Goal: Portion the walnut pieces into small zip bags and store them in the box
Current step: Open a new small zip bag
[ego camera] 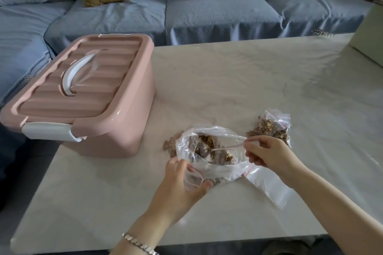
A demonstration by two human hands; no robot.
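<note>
Barely discernible: spoon (228,147) bowl inside bag (219,170).

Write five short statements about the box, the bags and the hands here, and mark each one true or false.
1. The pink box has its lid on. True.
2. The right hand holds a spoon that reaches into the big bag. True.
3. The left hand is empty. False: its fingers grip a small zip bag.
4. The filled bag is inside the box. False: it lies on the table, beyond the right hand.
5. A bracelet is on the right wrist. False: it is on the left wrist.
</note>
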